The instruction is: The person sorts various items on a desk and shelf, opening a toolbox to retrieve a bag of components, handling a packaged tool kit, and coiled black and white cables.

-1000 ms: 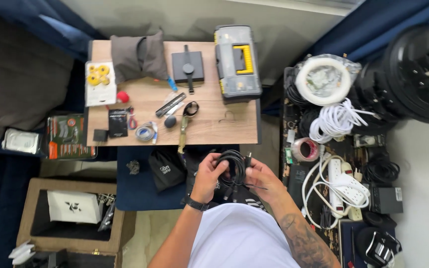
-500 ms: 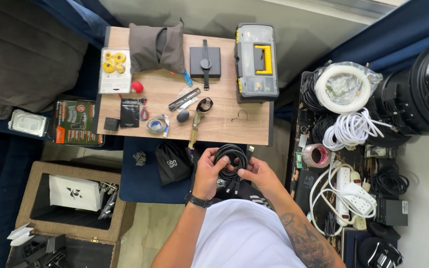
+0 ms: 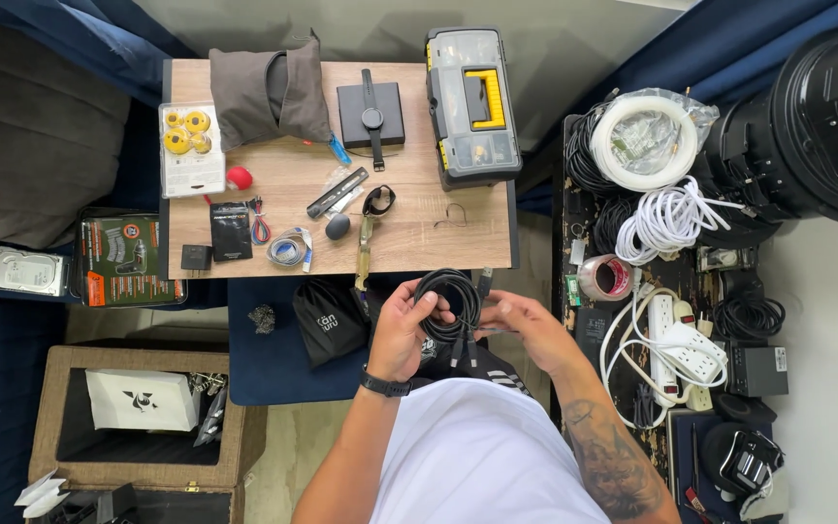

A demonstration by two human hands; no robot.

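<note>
just off the bench's front edge, both hands clamp a coiled black cable: left hand grips the loops, right hand pinches strands; likely light, floppy, springy.

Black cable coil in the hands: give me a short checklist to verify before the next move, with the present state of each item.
1. Left hand has a grip on the black cable coil: ok.
2. Right hand touches the coil's right side: ok; how firm its grip is, cannot tell.
3. Coil loops gathered, not spilling: ok.
4. Cable ends hang loose below the coil: not ok.
5. Coil held apart from the wooden table edge: ok.
6. Plug type on the ends: cannot tell.
</note>
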